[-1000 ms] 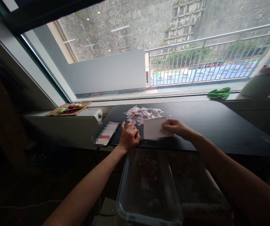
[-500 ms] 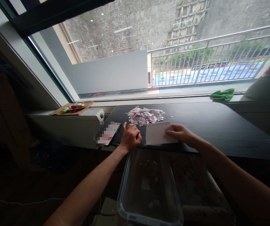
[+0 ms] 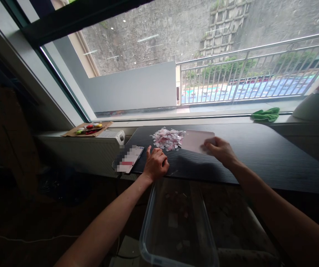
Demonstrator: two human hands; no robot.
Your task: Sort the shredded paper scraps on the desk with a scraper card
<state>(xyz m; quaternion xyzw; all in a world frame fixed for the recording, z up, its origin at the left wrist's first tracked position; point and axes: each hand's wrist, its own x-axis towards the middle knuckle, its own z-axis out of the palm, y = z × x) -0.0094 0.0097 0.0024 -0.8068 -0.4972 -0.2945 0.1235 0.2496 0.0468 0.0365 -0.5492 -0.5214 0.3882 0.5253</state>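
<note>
My right hand (image 3: 221, 149) pinches the right end of a flat, stiff white card (image 3: 194, 140), thumb on its near face. The card is tilted and held above the dark table, its left edge by a heap of small pinkish-white paper scraps (image 3: 167, 138) and hiding the heap's right side. My left hand (image 3: 156, 163) rests at the table's front edge, just nearer to me than the heap. Its fingers are loosely curled, one outer finger pokes up, and I see nothing in it. Below the edge stands a clear plastic bin (image 3: 145, 237) with a few scraps inside.
A phone (image 3: 130, 159) lies on the table's (image 3: 259, 155) left end. Left of it is a white radiator (image 3: 73, 148) with cardboard (image 3: 67, 132) and small colourful items on top. A green cloth (image 3: 266, 115) and a pale container (image 3: 316, 102) stand along the window sill.
My right hand has lifted the card off the table's front area and moved it up, right and away from me, beside the heap. My left hand has stayed in place on the table.
</note>
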